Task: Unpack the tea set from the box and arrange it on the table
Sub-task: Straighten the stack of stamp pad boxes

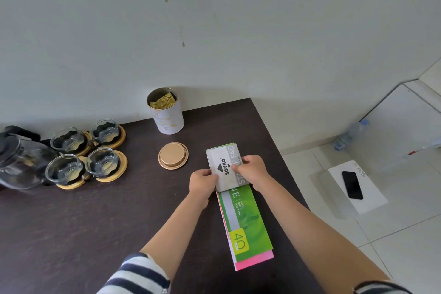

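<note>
Dark wood surface (100, 217) against pale wall. Left hand (202, 181) and right hand (253, 169), fingers curled, pinch stamp pad box (226, 169) over green booklet (248, 224). Teapot (21, 162), four glass cups (83, 150) sit far left. Phone (352, 185) on tiled floor.

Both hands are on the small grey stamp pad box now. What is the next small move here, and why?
Probably open or set down the stamp pad box: the left hand and right hand both grip it above the green booklet. The four glass cups on wooden coasters, the teapot and the open tin already stand on the table.
</note>
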A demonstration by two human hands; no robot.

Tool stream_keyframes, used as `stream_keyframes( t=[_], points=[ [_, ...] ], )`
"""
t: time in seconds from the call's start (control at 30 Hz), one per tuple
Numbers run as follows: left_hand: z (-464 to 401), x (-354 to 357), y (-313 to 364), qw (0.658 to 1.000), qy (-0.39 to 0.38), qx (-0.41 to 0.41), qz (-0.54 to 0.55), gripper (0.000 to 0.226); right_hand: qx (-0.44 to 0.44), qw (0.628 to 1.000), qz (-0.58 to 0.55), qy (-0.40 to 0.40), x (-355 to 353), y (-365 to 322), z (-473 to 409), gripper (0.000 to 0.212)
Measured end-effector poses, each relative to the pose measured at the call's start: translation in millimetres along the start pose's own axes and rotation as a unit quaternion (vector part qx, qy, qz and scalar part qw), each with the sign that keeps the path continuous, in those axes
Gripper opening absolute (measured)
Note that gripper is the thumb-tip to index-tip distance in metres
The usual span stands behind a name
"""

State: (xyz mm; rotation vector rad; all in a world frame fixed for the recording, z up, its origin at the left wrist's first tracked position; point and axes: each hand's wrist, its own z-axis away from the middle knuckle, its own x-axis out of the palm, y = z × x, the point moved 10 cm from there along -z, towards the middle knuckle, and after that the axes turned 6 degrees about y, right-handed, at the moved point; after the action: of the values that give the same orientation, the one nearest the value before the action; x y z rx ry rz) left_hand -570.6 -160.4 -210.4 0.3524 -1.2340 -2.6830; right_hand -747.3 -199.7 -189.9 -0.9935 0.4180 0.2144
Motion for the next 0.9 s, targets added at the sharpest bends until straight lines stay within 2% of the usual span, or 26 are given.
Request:
stream_keyframes(
  t=[0.17, 0.4, 0.53, 0.67, 0.8, 0.9],
  points=[
    [-23.5, 9.2, 31.8, 0.998, 0.016, 0.044, -0.037, 0.025, -0.028, 0.998, 0.003, 0.052, -8.4, -26.2, -24.7, 0.013],
    [-64.1, 26.2, 99.7, 0.993, 0.038, 0.092, -0.062, 0.02, -0.048, 0.997, 0.026, 0.058, -15.7, -76.0, -83.5, 0.015],
    [-90.6, 31.1, 123.6, 0.983, 0.076, 0.123, -0.113, 0.032, -0.067, 0.994, 0.038, 0.075, -15.2, -98.3, -116.6, 0.014],
    [-102.6, 40.9, 135.0, 0.976, 0.081, 0.148, -0.138, 0.046, -0.085, 0.99, 0.039, 0.102, -13.6, -106.3, -137.7, 0.015],
    [-108.0, 49.6, 139.2, 0.973, 0.059, 0.165, -0.147, 0.057, -0.102, 0.986, 0.031, 0.128, -14.4, -107.5, -148.9, 0.034],
    [-106.3, 55.2, 134.5, 0.974, 0.031, 0.181, -0.136, 0.067, -0.121, 0.986, 0.037, 0.108, -10.0, -108.9, -150.8, 0.048]
  ],
)
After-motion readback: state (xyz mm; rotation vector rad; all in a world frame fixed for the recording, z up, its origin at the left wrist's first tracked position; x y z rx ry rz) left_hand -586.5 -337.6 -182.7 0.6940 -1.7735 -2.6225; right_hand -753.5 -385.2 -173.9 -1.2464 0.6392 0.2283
